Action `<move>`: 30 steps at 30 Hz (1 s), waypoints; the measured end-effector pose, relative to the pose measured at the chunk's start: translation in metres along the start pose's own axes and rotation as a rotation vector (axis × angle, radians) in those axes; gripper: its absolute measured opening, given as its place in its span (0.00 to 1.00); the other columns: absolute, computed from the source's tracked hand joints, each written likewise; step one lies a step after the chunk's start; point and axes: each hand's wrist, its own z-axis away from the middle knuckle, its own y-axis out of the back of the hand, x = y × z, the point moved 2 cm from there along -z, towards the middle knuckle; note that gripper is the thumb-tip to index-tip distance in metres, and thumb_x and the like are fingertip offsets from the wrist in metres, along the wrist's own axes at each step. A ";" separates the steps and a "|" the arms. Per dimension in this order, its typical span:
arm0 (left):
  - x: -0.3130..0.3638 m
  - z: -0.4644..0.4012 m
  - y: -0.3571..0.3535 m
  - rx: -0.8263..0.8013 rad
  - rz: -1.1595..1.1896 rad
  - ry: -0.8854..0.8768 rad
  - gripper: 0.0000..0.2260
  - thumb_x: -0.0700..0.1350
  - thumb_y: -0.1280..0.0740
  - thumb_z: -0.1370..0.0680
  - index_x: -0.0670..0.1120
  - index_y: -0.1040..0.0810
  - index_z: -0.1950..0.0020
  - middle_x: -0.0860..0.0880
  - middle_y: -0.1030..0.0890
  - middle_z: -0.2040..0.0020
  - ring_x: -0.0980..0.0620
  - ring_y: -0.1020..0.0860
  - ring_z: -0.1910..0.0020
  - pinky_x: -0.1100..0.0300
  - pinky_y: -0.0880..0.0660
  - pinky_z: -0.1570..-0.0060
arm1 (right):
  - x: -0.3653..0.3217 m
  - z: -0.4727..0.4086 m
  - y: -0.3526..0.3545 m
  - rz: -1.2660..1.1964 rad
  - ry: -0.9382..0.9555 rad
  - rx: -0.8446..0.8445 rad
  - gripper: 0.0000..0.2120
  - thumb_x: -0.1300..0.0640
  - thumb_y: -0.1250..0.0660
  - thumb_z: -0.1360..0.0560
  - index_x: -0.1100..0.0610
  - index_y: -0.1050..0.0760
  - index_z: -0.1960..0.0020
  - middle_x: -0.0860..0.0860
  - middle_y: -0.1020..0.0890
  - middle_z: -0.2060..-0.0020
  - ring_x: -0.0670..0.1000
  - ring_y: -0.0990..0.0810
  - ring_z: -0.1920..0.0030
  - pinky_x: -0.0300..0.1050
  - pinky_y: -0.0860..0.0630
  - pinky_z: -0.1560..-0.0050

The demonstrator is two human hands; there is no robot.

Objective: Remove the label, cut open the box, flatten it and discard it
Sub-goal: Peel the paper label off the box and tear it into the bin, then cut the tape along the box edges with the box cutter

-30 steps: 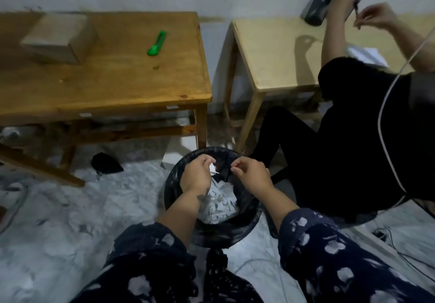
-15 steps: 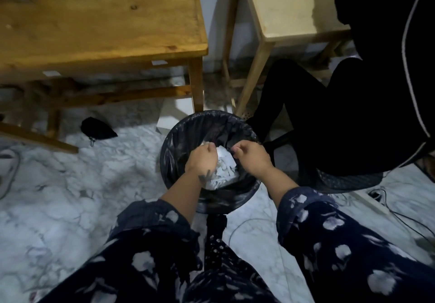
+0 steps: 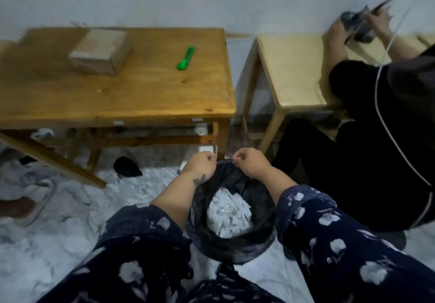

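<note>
A person's left hand and right hand hung over the far rim of a black-lined bin holding torn white paper; both had fingers curled, though whether they pinched anything could not be told. The cardboard box sat closed on the wooden table, the green cutter lying apart to its right.

Closed brown box flat on table, green cutter near
</note>
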 end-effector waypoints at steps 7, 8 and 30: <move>-0.003 -0.021 0.114 0.099 -0.044 -0.071 0.14 0.47 0.45 0.18 0.51 0.22 0.39 0.51 0.21 0.48 0.54 0.25 0.63 0.60 0.29 0.63 | -0.111 -0.029 0.013 0.044 0.159 0.034 0.09 0.53 0.40 0.21 0.54 0.22 0.50 0.52 0.19 0.53 0.54 0.21 0.52 0.47 0.25 0.52; -0.004 -0.027 0.130 0.113 -0.048 -0.077 0.14 0.47 0.45 0.18 0.51 0.22 0.40 0.51 0.21 0.49 0.53 0.25 0.61 0.60 0.29 0.62 | -0.126 -0.035 0.012 0.049 0.168 0.045 0.09 0.54 0.40 0.21 0.54 0.22 0.49 0.52 0.19 0.54 0.54 0.21 0.53 0.45 0.25 0.55; -0.059 -0.202 0.355 0.369 -0.118 -0.168 0.12 0.46 0.42 0.20 0.58 0.21 0.46 0.54 0.20 0.45 0.50 0.22 0.49 0.52 0.25 0.45 | -0.296 -0.200 0.002 0.025 -0.025 0.367 0.09 0.54 0.39 0.22 0.52 0.23 0.44 0.54 0.19 0.47 0.54 0.20 0.52 0.48 0.22 0.53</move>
